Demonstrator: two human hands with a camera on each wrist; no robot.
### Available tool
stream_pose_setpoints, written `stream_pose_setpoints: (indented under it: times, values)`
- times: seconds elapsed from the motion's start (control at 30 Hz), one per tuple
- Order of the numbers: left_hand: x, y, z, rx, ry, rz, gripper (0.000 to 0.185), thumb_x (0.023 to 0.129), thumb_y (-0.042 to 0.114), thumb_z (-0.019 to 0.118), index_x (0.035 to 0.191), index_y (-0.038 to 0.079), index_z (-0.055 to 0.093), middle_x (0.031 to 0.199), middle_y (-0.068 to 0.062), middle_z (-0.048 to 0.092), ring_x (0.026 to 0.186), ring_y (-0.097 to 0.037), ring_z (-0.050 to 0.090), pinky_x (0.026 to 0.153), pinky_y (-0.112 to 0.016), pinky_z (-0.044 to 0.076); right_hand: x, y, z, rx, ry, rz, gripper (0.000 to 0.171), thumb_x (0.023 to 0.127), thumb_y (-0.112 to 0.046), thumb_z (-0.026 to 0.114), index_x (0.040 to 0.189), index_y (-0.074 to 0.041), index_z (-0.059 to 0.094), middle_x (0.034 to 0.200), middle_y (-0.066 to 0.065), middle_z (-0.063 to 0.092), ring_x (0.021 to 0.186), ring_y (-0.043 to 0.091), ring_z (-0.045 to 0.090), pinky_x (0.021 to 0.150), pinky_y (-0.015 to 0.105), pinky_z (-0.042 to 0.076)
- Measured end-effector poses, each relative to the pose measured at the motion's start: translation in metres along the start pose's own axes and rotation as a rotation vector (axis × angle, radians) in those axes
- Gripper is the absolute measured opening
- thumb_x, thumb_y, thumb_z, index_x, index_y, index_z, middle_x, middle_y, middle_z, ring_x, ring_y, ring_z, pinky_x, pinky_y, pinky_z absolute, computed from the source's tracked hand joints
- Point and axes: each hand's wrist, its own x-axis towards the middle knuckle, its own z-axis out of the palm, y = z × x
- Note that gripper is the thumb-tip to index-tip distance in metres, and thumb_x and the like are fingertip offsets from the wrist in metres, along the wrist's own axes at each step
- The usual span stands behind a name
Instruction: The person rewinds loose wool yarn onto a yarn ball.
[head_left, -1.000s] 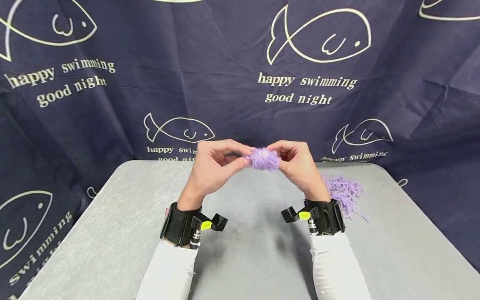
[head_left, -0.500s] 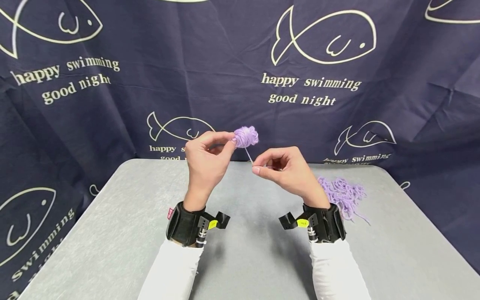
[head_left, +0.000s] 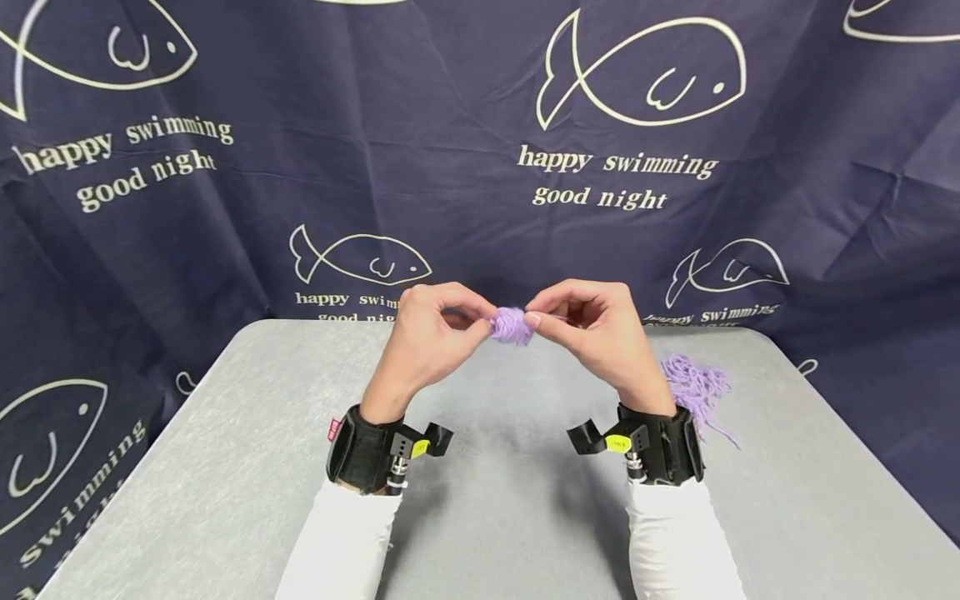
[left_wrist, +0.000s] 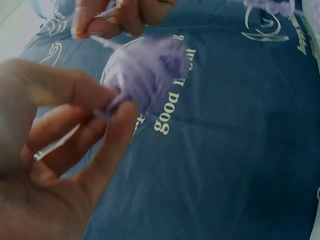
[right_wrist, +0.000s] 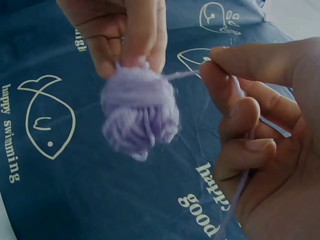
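A small ball of purple yarn point(head_left: 512, 326) is held up over the far part of the table, blurred in the left wrist view. My left hand point(head_left: 435, 337) pinches one end of it between thumb and index finger. In the right wrist view, a single yarn strand point(right_wrist: 182, 75) runs from the ball to my right hand point(right_wrist: 270, 115). Thumb and index finger pinch that strand there, and it trails on down past the other curled fingers. From the head view, the right fingertips overlap the ball's right side.
A loose heap of purple yarn point(head_left: 697, 387) lies on the grey table point(head_left: 495, 517), right of the right wrist. Behind the table hangs a dark blue curtain point(head_left: 465, 150) with fish drawings and lettering. Both wrists wear black straps point(head_left: 363, 450) with small mounts.
Half a second ago the ball was higher and further left, the right hand lower with the strand stretched between. Now the ball is lower and both hands are close together at it.
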Motion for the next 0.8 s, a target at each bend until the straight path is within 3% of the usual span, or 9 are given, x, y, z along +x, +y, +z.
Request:
stream_pose_setpoints:
  times: [0.23,0.33,0.47,0.63,0.8]
  values:
    - [-0.001,0.004,-0.004,-0.259,-0.215,-0.008,0.019,0.080,-0.013,0.068,0.084,0.004,0.078,0.086,-0.003,0.074,0.080,-0.022,0.068,0.074,-0.036,0.062,0.001,0.003,-0.005,-0.002,0.055,0.030,0.009,0.084,-0.001,0.081,0.092,-0.002,0.077,0.080,0.008,0.071,0.054,0.014,0.045,0.046,0.024,0.034]
    - [-0.001,0.004,-0.005,-0.352,-0.276,0.020,0.017,0.081,-0.013,0.070,0.086,0.001,0.077,0.088,-0.006,0.074,0.085,-0.024,0.069,0.075,-0.040,0.062,0.001,0.006,-0.006,-0.001,0.063,0.038,0.009,0.085,-0.002,0.081,0.093,-0.002,0.077,0.080,0.008,0.071,0.054,0.014,0.045,0.046,0.024,0.033]
    - [-0.001,0.004,-0.006,-0.476,-0.304,0.049,0.012,0.081,-0.015,0.071,0.087,-0.005,0.075,0.090,-0.012,0.073,0.088,-0.025,0.069,0.074,-0.041,0.062,0.001,0.011,-0.007,0.027,0.068,0.050,0.009,0.085,-0.004,0.081,0.093,-0.002,0.077,0.080,0.008,0.071,0.056,0.013,0.050,0.048,0.023,0.037]
    - [0.000,0.005,-0.003,-0.636,-0.220,0.070,0.011,0.078,-0.021,0.070,0.088,-0.016,0.069,0.092,-0.012,0.073,0.090,-0.024,0.069,0.077,-0.038,0.062,0.002,0.021,-0.005,0.119,0.039,0.068,0.007,0.086,0.000,0.078,0.093,0.000,0.076,0.080,0.009,0.072,0.060,0.013,0.058,0.051,0.022,0.046]
    - [0.002,0.008,0.001,-0.722,0.008,0.065,0.025,0.078,-0.023,0.067,0.087,-0.002,0.077,0.091,-0.006,0.074,0.085,-0.018,0.071,0.075,-0.030,0.060,0.004,0.026,0.003,0.124,0.013,0.092,0.010,0.084,0.008,0.075,0.091,0.002,0.075,0.075,0.001,0.070,0.057,0.008,0.052,0.048,0.021,0.041]
